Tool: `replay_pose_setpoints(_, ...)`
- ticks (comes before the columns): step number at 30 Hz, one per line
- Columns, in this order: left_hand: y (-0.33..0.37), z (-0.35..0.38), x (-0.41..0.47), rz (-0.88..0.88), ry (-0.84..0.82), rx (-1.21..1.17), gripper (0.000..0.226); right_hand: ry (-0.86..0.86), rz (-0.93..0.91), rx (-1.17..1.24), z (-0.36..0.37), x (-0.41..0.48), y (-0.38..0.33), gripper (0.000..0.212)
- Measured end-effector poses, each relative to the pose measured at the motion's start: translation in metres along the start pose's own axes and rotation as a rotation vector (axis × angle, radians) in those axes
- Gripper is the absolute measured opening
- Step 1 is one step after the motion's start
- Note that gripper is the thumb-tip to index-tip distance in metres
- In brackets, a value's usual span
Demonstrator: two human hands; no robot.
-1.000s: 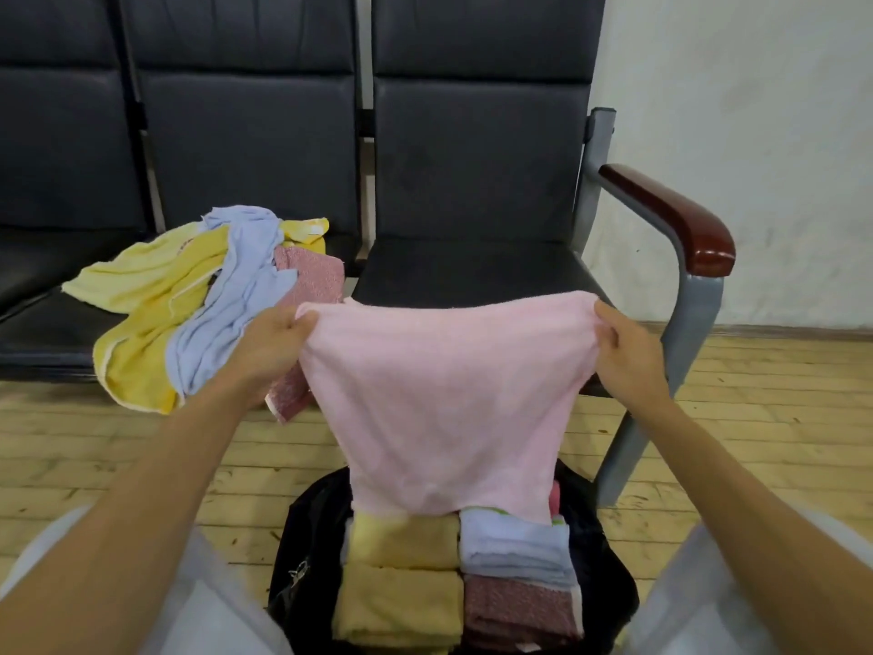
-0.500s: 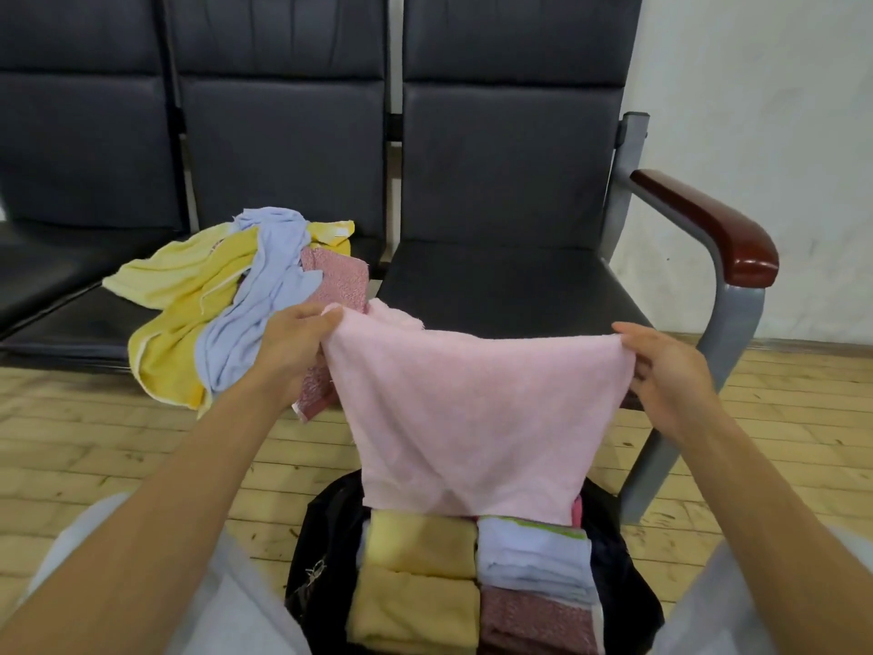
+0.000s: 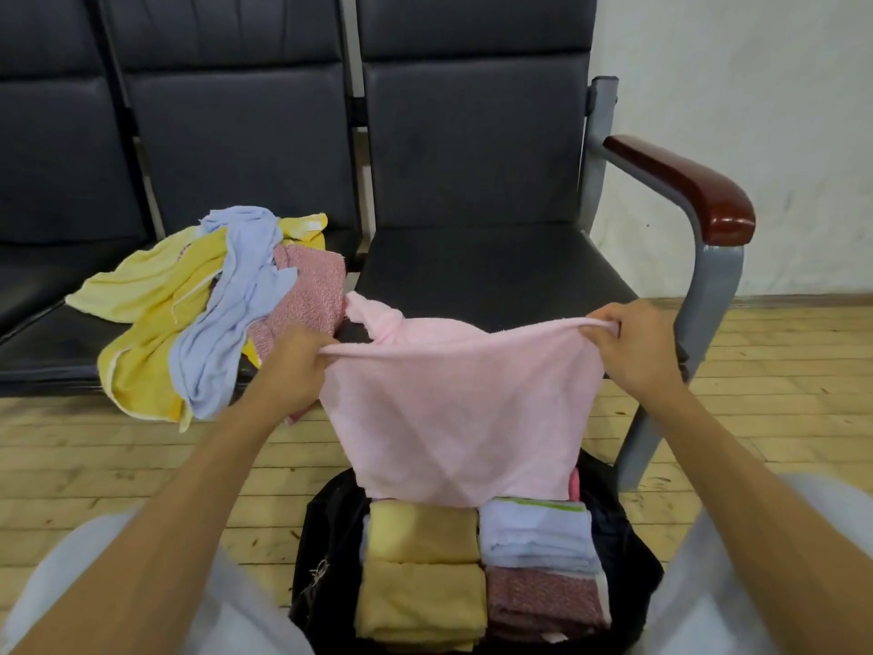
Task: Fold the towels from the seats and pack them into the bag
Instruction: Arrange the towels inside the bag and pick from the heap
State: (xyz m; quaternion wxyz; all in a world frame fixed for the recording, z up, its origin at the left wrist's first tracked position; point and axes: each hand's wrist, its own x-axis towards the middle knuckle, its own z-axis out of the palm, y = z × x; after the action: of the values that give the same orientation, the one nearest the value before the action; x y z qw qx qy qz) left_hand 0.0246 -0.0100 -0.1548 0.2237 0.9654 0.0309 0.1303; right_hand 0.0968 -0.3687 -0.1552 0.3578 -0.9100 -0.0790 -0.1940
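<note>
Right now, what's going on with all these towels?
A person is folding towels and packing them. The left hand and right hand grip the top edge of a pink towel, holding it spread above a black bag on the floor. Folded towels already sit in the bag in neat stacks. A heap of unfolded towels lies on the seat to the left.

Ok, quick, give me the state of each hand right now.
Left hand: closed, gripping the top left corner of the pink towel.
Right hand: closed, gripping the towel's top right corner.
</note>
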Motion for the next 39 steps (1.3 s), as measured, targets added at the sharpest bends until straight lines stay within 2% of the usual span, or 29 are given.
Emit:
replay_pose_setpoints(4,-0.001,-0.001,0.004,-0.097,0.099,-0.064,0.020,-0.064,-0.064,-0.060,0.008,0.001,0.007,0.007)
replay_pose_setpoints(6,0.013,-0.003,-0.003,-0.128,0.111,-0.226,0.024,-0.127,-0.079,0.024,0.012,-0.004,0.001,0.006)
replay_pose_setpoints(9,0.033,-0.004,-0.011,-0.238,0.110,-0.564,0.026,-0.214,0.029,0.186,0.014,-0.012,-0.011,0.014)
replay_pose_setpoints(11,0.040,-0.001,-0.012,-0.343,0.066,-0.808,0.024,-0.269,0.066,0.218,0.018,-0.015,-0.014,0.016)
replay_pose_setpoints(12,0.041,0.001,-0.011,-0.369,0.047,-0.854,0.022,-0.310,0.078,0.214,0.020,-0.015,-0.014,0.016)
replay_pose_setpoints(16,0.043,0.009,-0.010,-0.368,-0.093,-0.883,0.025,-0.571,0.106,-0.030,0.025,-0.018,-0.014,0.023)
replay_pose_setpoints(19,0.053,0.008,-0.014,-0.296,-0.335,-0.947,0.027,-0.793,0.185,0.152,0.022,-0.024,-0.018,0.024)
replay_pose_setpoints(20,0.057,0.007,-0.016,-0.262,-0.386,-0.960,0.028,-0.810,0.192,0.226,0.019,-0.024,-0.020,0.023)
replay_pose_setpoints(21,0.058,0.006,-0.016,-0.240,-0.400,-0.960,0.028,-0.774,0.180,0.269,0.016,-0.023,-0.020,0.021)
replay_pose_setpoints(23,0.060,0.004,-0.015,-0.220,-0.306,-0.908,0.028,-0.573,0.126,0.293,0.011,-0.018,-0.020,0.020)
replay_pose_setpoints(25,0.056,0.004,-0.013,-0.208,-0.077,-0.735,0.025,-0.335,0.080,0.244,0.006,-0.011,-0.016,0.019)
replay_pose_setpoints(27,0.049,0.003,-0.010,-0.132,0.187,-0.460,0.022,-0.168,0.080,0.178,0.001,-0.007,-0.011,0.021)
replay_pose_setpoints(30,0.034,-0.006,-0.005,-0.075,0.384,-0.242,0.021,0.014,0.121,0.188,-0.007,-0.004,-0.010,0.022)
replay_pose_setpoints(36,0.023,-0.007,0.001,-0.035,0.383,-0.116,0.017,0.130,0.100,0.110,-0.013,-0.004,-0.018,0.020)
replay_pose_setpoints(39,0.024,-0.008,0.000,-0.053,0.384,-0.138,0.024,0.160,0.119,0.093,-0.014,-0.003,-0.018,0.024)
